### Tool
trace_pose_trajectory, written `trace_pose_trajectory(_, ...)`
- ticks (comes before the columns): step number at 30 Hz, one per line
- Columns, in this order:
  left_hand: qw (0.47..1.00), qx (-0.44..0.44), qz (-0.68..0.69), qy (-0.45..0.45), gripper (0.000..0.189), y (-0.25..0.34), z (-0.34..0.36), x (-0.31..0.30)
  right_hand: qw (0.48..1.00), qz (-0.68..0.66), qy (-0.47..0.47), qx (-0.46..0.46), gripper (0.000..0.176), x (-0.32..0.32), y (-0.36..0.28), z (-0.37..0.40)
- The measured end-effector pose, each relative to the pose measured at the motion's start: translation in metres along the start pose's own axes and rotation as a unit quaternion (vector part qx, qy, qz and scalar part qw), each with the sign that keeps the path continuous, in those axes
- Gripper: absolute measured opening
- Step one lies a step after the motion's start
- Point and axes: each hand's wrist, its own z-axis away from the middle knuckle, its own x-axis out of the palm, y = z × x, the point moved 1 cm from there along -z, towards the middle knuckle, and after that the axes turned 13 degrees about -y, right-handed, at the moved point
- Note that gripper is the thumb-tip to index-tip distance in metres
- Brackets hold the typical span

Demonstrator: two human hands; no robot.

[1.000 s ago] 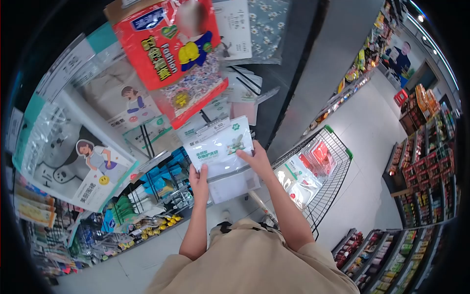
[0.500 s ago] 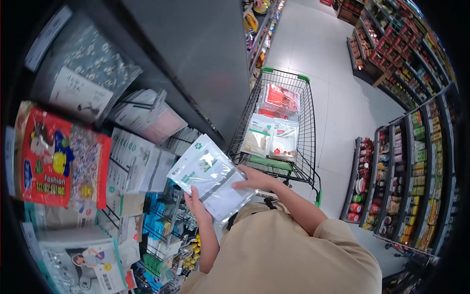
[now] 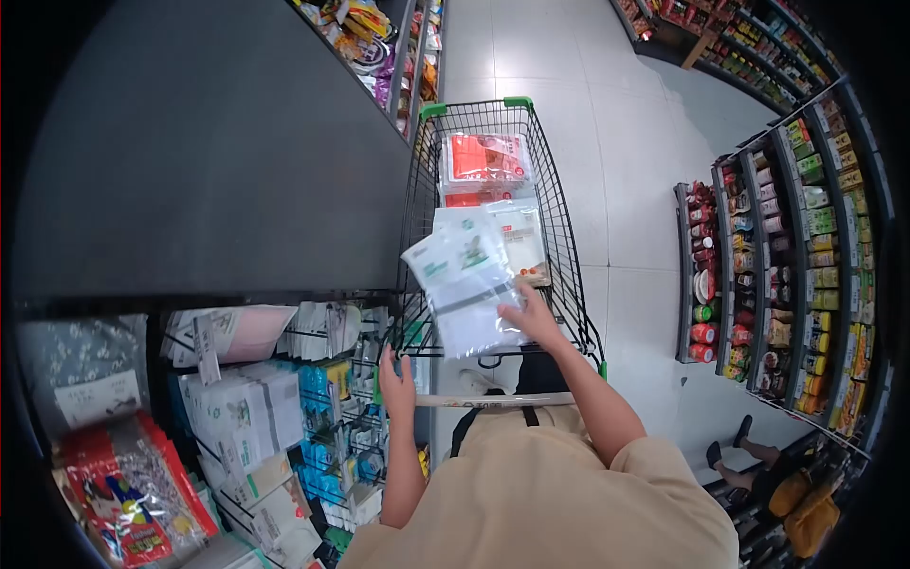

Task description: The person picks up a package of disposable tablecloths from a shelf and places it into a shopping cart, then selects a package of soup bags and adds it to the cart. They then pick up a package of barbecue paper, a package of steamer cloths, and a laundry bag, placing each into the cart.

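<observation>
My right hand [image 3: 536, 318] grips a flat white plastic package [image 3: 464, 289] by its right edge, with the thumb lying on top. Green print and a grey band show on its front. The package is over the near half of a shopping cart [image 3: 559, 204] and overlaps other packs there. A white pack with a red label [image 3: 523, 237] lies beside it in the cart, and red-and-clear packs [image 3: 483, 158] lie at the far end. My left hand [image 3: 396, 379] is at the left end of the cart's handle bar [image 3: 493, 400], thumb and fingers apart, holding nothing.
A dark panel [image 3: 209, 152] borders the cart's left side. Below it hang packaged goods [image 3: 251, 408] on hooks. Shelves of jars and packets [image 3: 777, 275] line the right side. Another person's legs [image 3: 735, 455] show at the lower right. Tiled floor [image 3: 626, 142] runs ahead.
The white package has moved from near the hanging goods to over the cart. My left hand has let go of it and moved to the handle bar. The view has turned right.
</observation>
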Motion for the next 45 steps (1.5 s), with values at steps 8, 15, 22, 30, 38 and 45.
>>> trace_pose_trajectory(8, 0.986, -0.041, -0.16, 0.016, 0.037, 0.004, -0.002, 0.024, 0.982, 0.047, 0.182, -0.007, 0.044, -0.089, 0.089, -0.091)
trace_pose_trajectory(15, 0.98, -0.085, -0.178, 0.012, 0.036, 0.008, -0.007, 0.025, 0.989, -0.003, 0.137, 0.056, 0.056, -0.13, 0.158, -0.149)
trace_pose_trajectory(22, 0.98, -0.086, -0.18, 0.017, 0.033, 0.012, -0.012, 0.026, 0.919, 0.186, 0.227, 0.262, 0.064, -0.133, 0.211, -0.16)
trace_pose_trajectory(30, 0.978, -0.074, -0.193, 0.034, 0.031, 0.022, -0.017, 0.025, 0.895, 0.206, 0.218, 0.331, 0.072, -0.138, 0.227, -0.165)
trace_pose_trajectory(38, 0.983, -0.092, -0.159, 0.025, 0.029, 0.028, -0.017, 0.023, 0.906, 0.202, 0.206, 0.309, 0.076, -0.134, 0.255, -0.166)
trace_pose_trajectory(45, 0.982, -0.081, -0.167, 0.041, 0.029, 0.024, -0.014, 0.025, 0.856, 0.243, 0.211, 0.406, 0.084, -0.095, 0.21, -0.141)
